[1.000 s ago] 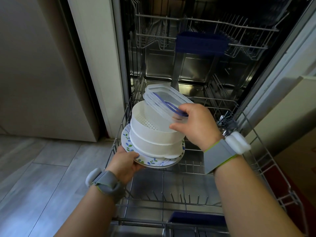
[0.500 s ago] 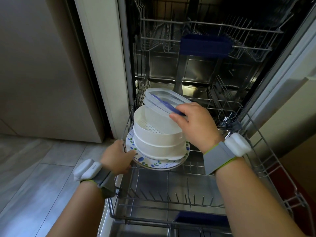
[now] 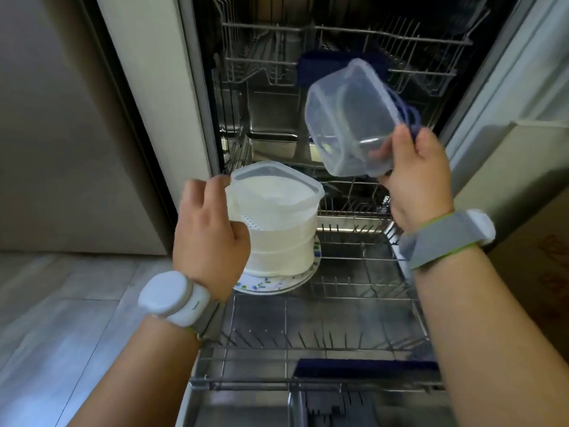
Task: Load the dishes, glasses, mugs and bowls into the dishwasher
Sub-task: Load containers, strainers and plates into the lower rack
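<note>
Grey floor tiles (image 3: 61,318) lie at the far left, beside the cabinet panel (image 3: 144,87). My left hand (image 3: 209,235) comes next: its fingers curl round the left wall of the white stack (image 3: 277,229), thumb near the rim. I judge this grip steadies the stack while the other hand works above it. The stack consists of a square tub on top, nested in round white bowls, one with a perforated wall. All sit on a plate (image 3: 277,283) with a blue and green leaf print. The plate rests at the left of the lower rack (image 3: 354,306), over bare tines.

Right of the stack, my right hand (image 3: 418,180) pinches a clear box (image 3: 351,118) by its near end, thumb outside, fingers hidden behind. The box is tilted, its mouth turned left and towards me. A blue strip, probably a lid seal, shows at its far edge. The box hangs between the racks, in front of the upper rack (image 3: 354,41). I judge the tilt prepares it for mouth-down placement.
</note>
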The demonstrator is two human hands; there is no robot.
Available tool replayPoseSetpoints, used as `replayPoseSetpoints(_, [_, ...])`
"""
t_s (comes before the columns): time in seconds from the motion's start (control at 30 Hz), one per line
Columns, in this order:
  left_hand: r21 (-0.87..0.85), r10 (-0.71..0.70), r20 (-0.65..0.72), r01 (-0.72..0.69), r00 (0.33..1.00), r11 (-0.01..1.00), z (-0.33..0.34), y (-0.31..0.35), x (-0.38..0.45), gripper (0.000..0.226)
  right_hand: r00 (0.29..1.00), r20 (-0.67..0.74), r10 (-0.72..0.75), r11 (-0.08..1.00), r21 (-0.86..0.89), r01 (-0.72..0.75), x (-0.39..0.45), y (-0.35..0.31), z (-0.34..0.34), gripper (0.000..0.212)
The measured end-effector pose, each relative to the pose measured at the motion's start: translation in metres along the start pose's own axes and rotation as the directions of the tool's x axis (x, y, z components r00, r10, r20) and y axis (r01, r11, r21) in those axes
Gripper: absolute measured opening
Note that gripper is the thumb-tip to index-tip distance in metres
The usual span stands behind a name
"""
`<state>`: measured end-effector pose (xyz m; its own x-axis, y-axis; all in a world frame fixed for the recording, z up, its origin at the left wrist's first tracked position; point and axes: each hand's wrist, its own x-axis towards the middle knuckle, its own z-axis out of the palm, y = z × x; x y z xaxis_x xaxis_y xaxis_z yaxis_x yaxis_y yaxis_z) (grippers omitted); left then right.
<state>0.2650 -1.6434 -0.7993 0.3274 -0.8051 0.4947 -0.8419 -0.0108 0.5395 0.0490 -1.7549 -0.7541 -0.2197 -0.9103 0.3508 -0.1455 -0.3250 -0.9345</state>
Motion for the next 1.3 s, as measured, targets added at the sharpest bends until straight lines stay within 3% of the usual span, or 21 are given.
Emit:
replayPoseSetpoints(0.1, [-0.033,0.229,0.015,-0.229,0.973,0.973,0.011,0.047,0.009,0.041,0.925,0.041,0.377,0.867,0.337,-0.368,0.013,0.017,-0.038,0.022])
replayPoseSetpoints(0.2, [-0.084,0.396,0.119,-0.388,0.911,0.918,0.029,0.084,0.022,0.03,0.8,0.11,0.59,0.685,0.456,-0.568,0.01,0.044,-0.057,0.031])
replayPoseSetpoints(0.37, [-0.076,0.484,0.444,-0.506,0.754,0.859,0.083,0.119,0.033,0.029,0.614,0.172,0.77,0.482,0.473,-0.737,0.008,0.092,-0.096,0.034])
replayPoseSetpoints(0.47, [-0.036,0.44,0.524,-0.497,0.729,0.867,0.103,0.118,0.036,0.028,0.571,0.219,0.791,0.406,0.511,-0.758,0.008,0.1,-0.107,0.042])
replayPoseSetpoints(0.63, [-0.033,0.357,0.632,-0.436,0.688,0.899,0.129,0.12,0.027,0.029,0.514,0.22,0.829,0.389,0.433,-0.813,0.008,0.121,-0.113,0.045])
replayPoseSetpoints(0.73, [0.029,0.272,0.696,-0.405,0.664,0.914,0.138,0.128,0.026,0.035,0.524,0.237,0.818,0.421,0.373,-0.826,0.005,0.126,-0.109,0.031])
replayPoseSetpoints(0.97, [0.1,0.083,0.696,-0.21,0.713,0.973,0.162,0.133,0.018,0.073,0.463,0.238,0.854,0.403,0.259,-0.878,-0.018,0.15,-0.106,0.032])
replayPoseSetpoints(1.13, [0.107,0.035,0.798,-0.198,0.602,0.974,0.176,0.124,0.018,0.128,0.493,0.287,0.821,0.477,0.128,-0.87,-0.022,0.151,-0.108,0.033])
replayPoseSetpoints(1.2, [0.111,0.019,0.821,-0.192,0.571,0.975,0.184,0.12,0.015,0.134,0.483,0.32,0.815,0.505,0.014,-0.863,-0.023,0.151,-0.108,0.035])
replayPoseSetpoints(1.3, [0.104,0.053,0.84,-0.255,0.54,0.961,0.193,0.115,0.008,0.124,0.481,0.347,0.805,0.532,-0.062,-0.845,-0.024,0.151,-0.105,0.028])
